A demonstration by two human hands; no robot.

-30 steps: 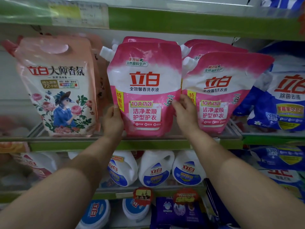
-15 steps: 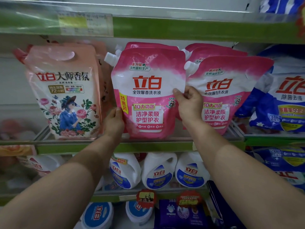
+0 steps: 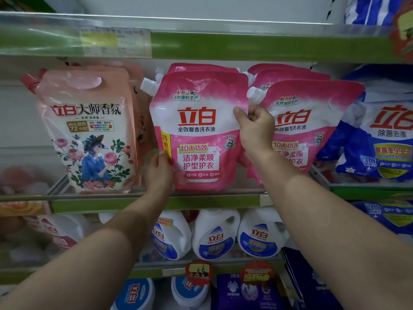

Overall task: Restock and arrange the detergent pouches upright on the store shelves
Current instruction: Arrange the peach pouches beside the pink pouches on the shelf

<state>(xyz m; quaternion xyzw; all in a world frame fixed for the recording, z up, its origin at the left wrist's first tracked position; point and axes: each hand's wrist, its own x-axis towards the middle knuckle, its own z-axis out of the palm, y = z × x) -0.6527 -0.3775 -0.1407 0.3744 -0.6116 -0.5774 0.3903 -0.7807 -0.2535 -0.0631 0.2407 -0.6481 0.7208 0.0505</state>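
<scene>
Both hands on front glossy pink spouted detergent pouch (image 3: 197,130): left hand (image 3: 159,173) gripping lower edge, right hand (image 3: 254,128) pinching upper edge; square base, then release.

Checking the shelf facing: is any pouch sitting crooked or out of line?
Yes. The front pink pouch on the right leans left, its spout against the pouch both hands hold. The peach floral pouch tilts too.

Glossy plastic pink pouch (image 3: 199,130), smooth white plastic jugs (image 3: 215,233)
</scene>
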